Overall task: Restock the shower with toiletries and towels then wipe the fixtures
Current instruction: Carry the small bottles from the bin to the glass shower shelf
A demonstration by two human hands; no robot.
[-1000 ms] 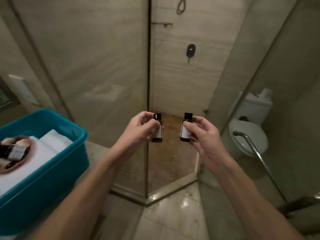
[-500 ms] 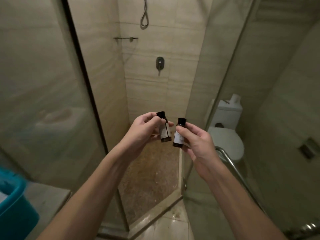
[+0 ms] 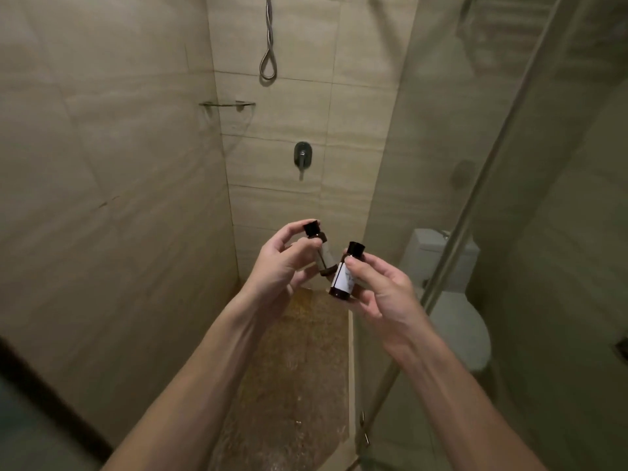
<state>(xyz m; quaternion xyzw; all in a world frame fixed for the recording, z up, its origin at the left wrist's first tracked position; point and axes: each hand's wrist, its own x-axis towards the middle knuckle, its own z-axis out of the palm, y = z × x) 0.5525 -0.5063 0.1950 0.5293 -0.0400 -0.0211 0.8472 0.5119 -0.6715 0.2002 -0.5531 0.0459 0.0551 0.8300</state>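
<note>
Shower [image 3: 278,205]: 1 bottle [image 3: 321,254] [image 3: 341,280] in each grip [image 3: 282,266] [image 3: 380,294]

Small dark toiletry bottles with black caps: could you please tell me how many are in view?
2. One small dark brown black-capped bottle is held in the left hand; the other, a white-labelled bottle, is pinched in the right hand. More may lie outside the frame.
</note>
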